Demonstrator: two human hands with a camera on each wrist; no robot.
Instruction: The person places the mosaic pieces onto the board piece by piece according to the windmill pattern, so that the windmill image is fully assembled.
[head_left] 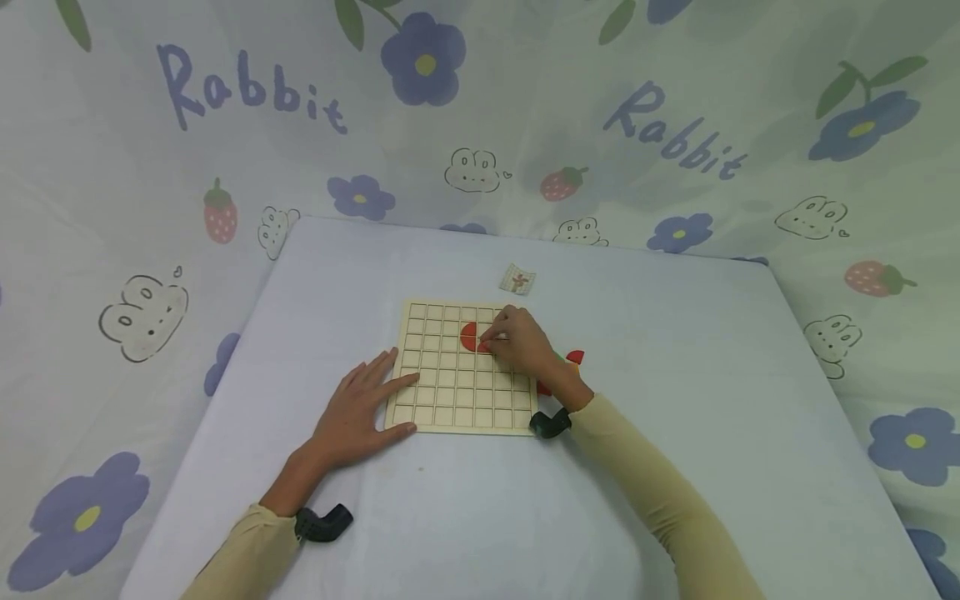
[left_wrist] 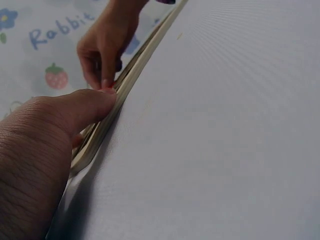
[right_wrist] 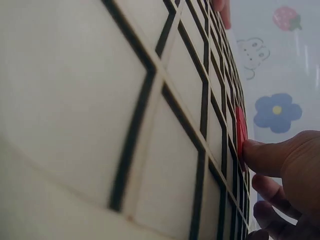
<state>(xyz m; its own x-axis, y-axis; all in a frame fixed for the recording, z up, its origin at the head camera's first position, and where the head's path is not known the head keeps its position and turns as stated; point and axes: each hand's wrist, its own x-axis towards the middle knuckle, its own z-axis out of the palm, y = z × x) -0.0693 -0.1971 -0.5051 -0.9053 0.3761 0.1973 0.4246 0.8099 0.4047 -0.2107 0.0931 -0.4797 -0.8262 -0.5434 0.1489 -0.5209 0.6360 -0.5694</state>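
A pale wooden grid board (head_left: 450, 393) lies on the white table, its squares marked off by raised strips. My left hand (head_left: 356, 412) rests spread along its left edge, some fingers on the board; in the left wrist view the thumb (left_wrist: 95, 106) lies against the rim. My right hand (head_left: 521, 343) is over the upper middle of the grid, pinching a small red piece (head_left: 484, 346) between thumb and fingertips. Just left of those fingertips, red quarter-round pieces (head_left: 468, 337) sit in neighbouring squares. The right wrist view shows the right thumb (right_wrist: 267, 156) right at the red (right_wrist: 241, 132).
Beyond the board lies a small printed card (head_left: 517, 279). More coloured pieces, among them a red one (head_left: 575, 357), lie right of the board, partly hidden by the right wrist. A patterned cloth (head_left: 480, 100) hangs behind the table. Each wrist wears a black camera (head_left: 324, 523).
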